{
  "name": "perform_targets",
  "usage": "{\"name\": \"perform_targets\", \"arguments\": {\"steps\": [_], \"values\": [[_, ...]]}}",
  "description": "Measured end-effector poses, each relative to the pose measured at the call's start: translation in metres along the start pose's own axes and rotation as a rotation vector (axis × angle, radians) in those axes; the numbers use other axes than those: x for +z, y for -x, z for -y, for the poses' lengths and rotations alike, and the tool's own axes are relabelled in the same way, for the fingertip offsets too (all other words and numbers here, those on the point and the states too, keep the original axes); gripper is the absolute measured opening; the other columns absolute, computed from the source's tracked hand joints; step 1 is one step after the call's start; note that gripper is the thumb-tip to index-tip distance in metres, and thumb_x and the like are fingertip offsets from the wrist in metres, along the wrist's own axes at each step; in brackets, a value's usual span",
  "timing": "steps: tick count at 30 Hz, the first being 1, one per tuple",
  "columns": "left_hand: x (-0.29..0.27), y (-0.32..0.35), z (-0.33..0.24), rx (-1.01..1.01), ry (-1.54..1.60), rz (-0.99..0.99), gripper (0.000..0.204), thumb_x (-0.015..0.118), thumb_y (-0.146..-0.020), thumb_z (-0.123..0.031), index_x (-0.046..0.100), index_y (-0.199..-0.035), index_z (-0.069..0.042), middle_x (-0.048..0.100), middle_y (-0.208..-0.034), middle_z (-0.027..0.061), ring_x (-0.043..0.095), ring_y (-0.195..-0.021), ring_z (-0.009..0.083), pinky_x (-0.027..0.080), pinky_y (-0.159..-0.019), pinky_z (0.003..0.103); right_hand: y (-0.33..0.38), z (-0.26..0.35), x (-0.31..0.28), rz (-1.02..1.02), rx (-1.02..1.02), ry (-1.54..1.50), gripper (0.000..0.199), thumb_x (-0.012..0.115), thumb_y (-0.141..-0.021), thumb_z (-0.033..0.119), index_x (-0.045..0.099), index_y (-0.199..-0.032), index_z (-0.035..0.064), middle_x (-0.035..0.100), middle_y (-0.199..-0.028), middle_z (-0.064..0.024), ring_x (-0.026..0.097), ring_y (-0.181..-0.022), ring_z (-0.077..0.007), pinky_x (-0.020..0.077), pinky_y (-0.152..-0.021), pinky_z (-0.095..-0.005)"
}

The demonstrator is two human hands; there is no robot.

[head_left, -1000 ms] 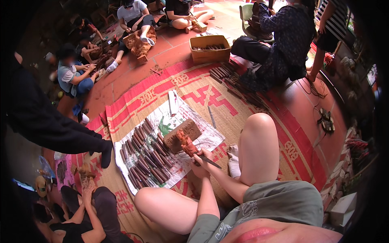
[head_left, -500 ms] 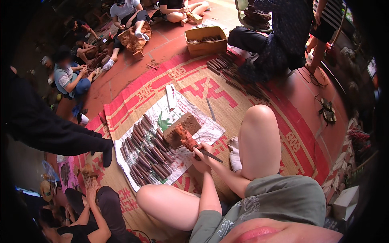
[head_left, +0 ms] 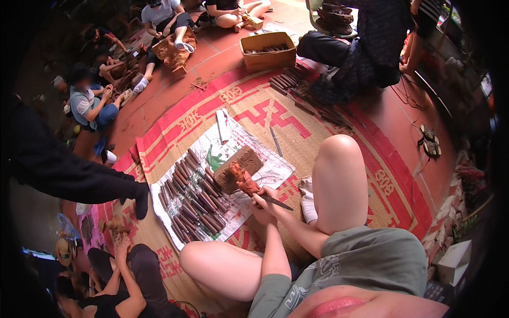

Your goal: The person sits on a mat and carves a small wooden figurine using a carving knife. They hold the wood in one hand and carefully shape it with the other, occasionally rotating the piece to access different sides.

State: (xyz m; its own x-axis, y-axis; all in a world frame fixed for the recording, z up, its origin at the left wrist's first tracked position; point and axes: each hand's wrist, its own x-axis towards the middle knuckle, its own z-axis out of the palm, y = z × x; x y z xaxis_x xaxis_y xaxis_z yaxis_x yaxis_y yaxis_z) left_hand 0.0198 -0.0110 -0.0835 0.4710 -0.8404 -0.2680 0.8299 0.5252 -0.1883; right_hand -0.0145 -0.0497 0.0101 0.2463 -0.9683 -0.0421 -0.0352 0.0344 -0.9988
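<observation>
Over the near edge of a white sheet (head_left: pixel 281 168), my two hands come together around a reddish-brown carved wooden figurine (head_left: pixel 245 181). The lower hand, my left hand (head_left: pixel 261 213), is closed around its base. Above it, my right hand (head_left: pixel 269 197) is closed on a slim carving tool (head_left: pixel 280 203). A dark, flat end of this tool sticks out to the right, while its other end is hidden by my fingers and the figurine. Just beyond the figurine lies a brown rectangular block (head_left: pixel 254 161). Several wood-handled carving tools (head_left: pixel 193 204) lie in rows on the sheet's left part.
A red and tan woven mat (head_left: pixel 297 169) lies beneath me. On it are a thin metal tool (head_left: pixel 276 141) and, farther off, more tools (head_left: pixel 305 100) beside a yellow box (head_left: pixel 269 57). A person's dark-clothed leg (head_left: pixel 79 175) reaches in at left. Other people sit around.
My hands keep nearly the same place and grip on the figurine and tool. The whole view has shifted slightly. At the upper right, a standing person's legs have moved a little.
</observation>
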Motion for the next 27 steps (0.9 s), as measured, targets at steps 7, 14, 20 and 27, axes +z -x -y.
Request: {"name": "perform_targets", "arguments": {"steps": [7,14,20,27], "values": [[0.018,0.003,0.0,0.029,0.206,-0.053,0.01,0.054,-0.087,-0.014,0.048,-0.092,-0.008,0.047,-0.093,-0.0022,0.048,-0.088,0.008,0.037,-0.079,0.022,-0.002,0.007,0.006,0.02,-0.03,0.014,0.02,0.069,-0.077,0.012,0.054,-0.072,0.0001,0.06,-0.062,-0.0078,0.059,-0.056,-0.0124,0.0465,-0.053,-0.0278],[0.029,0.007,0.006,-0.003,0.423,-0.05,0.007,0.052,-0.088,-0.012,0.048,-0.089,-0.007,0.045,-0.085,-0.0022,0.047,-0.081,0.0089,0.038,-0.075,0.022,-0.004,0.005,0.002,0.014,-0.039,0.017,0.021,0.069,-0.078,0.012,0.053,-0.072,0.0002,0.06,-0.063,-0.0078,0.06,-0.056,-0.0118,0.0467,-0.052,-0.0272],[-0.006,-0.004,-0.021,-0.113,0.339,0.077,0.016,0.048,-0.09,-0.023,0.05,-0.091,-0.008,0.05,-0.095,0.0015,0.05,-0.093,0.0114,0.04,-0.081,0.025,-0.001,0.018,0.013,0.07,-0.064,-0.042,0.021,0.069,-0.078,0.011,0.053,-0.071,0.0002,0.06,-0.063,-0.0078,0.06,-0.057,-0.0113,0.0468,-0.052,-0.0267],[0.001,0.004,0.003,-0.176,0.446,0.145,0.02,0.043,-0.091,-0.026,0.053,-0.097,-0.009,0.053,-0.103,0.0051,0.051,-0.1,0.0128,0.04,-0.085,0.028,-0.006,-0.001,-0.003,-0.005,-0.056,0.047,0.021,0.07,-0.076,0.012,0.053,-0.07,0.001,0.06,-0.062,-0.008,0.059,-0.057,-0.0112,0.0465,-0.052,-0.027]]}}
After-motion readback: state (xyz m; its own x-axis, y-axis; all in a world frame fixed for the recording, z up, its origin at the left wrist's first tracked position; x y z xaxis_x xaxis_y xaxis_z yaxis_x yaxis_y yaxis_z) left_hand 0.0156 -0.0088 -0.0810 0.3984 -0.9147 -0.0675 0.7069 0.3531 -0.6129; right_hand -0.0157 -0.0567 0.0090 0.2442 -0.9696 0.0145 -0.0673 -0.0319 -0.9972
